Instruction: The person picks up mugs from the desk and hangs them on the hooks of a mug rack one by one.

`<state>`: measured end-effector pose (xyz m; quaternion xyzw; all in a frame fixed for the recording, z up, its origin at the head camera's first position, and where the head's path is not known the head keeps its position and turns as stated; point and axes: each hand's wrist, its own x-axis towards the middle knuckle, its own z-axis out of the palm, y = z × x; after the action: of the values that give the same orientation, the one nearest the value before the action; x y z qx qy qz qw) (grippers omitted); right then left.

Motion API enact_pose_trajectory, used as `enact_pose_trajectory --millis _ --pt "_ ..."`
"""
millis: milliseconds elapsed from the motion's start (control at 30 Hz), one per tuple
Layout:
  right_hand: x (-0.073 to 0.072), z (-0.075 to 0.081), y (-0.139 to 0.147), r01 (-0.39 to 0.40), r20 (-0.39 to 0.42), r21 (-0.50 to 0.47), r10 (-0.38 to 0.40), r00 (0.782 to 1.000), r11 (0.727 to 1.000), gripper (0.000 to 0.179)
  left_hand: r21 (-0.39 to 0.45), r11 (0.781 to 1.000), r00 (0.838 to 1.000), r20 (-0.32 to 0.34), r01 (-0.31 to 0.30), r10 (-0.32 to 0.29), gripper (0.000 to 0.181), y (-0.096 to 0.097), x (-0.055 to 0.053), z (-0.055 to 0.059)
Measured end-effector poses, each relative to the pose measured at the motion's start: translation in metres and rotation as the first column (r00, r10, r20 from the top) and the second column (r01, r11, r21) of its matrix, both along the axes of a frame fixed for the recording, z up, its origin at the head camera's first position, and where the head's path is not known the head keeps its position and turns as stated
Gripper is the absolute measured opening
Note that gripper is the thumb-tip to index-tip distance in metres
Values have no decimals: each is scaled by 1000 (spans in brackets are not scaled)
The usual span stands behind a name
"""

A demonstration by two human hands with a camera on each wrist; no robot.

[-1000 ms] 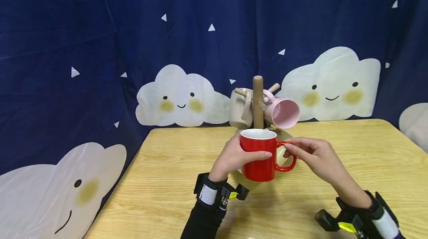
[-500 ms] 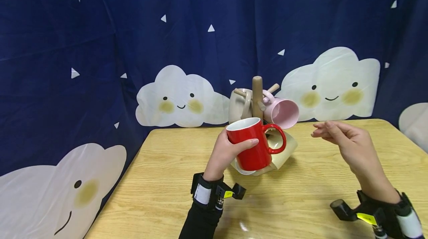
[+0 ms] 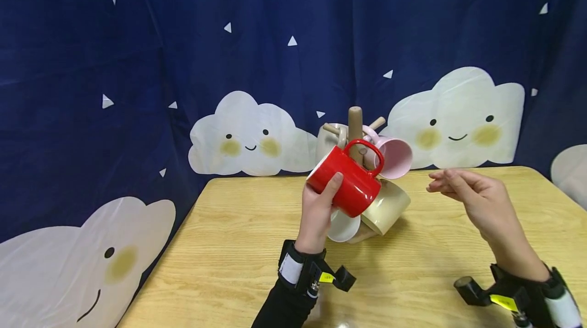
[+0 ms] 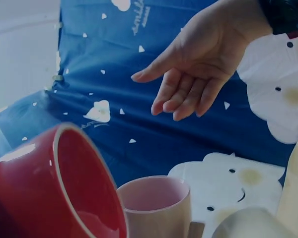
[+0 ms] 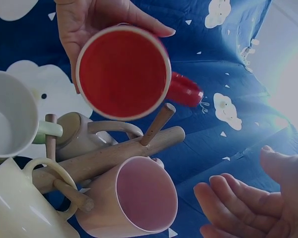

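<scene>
My left hand (image 3: pixel 315 218) grips a red mug (image 3: pixel 346 180) by its body, thumb across the near side. The mug is tilted, mouth to the left and handle up, in front of a wooden mug tree (image 3: pixel 355 116). In the right wrist view the red base (image 5: pixel 124 74) of the mug faces the camera, near the tip of a peg (image 5: pixel 159 124); I cannot tell whether they touch. My right hand (image 3: pixel 486 206) hovers to the right of the tree, fingers loosely extended, holding nothing. The left wrist view shows its palm and relaxed fingers.
On the tree hang a pink mug (image 3: pixel 398 157), a grey-beige mug (image 3: pixel 323 143), a cream mug (image 3: pixel 389 205) and a white mug (image 3: pixel 344 227), partly hidden. The tree stands on a wooden table (image 3: pixel 247 226) before a blue curtain (image 3: pixel 275 2).
The right hand let go of the red mug's handle and moved right. The left hand raised the mug and tipped it, its handle swinging upward and its mouth turning left.
</scene>
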<state>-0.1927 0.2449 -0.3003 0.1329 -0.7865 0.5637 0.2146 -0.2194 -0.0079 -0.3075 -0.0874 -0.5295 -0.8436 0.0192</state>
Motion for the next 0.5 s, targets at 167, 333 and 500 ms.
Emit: enact_pose_trajectory --millis 167,333,500 --pt "-1 -1 -1 8 -3 35 -8 1000 999 24 13 1000 1000 26 -11 11 56 3 -1 -2" --pt "-3 -3 -1 -3 3 56 3 1000 998 23 25 1000 1000 29 -7 6 56 4 -5 -5" --pt "-3 -4 0 -18 19 63 17 1000 998 23 23 1000 1000 31 -4 3 55 7 -9 -6"
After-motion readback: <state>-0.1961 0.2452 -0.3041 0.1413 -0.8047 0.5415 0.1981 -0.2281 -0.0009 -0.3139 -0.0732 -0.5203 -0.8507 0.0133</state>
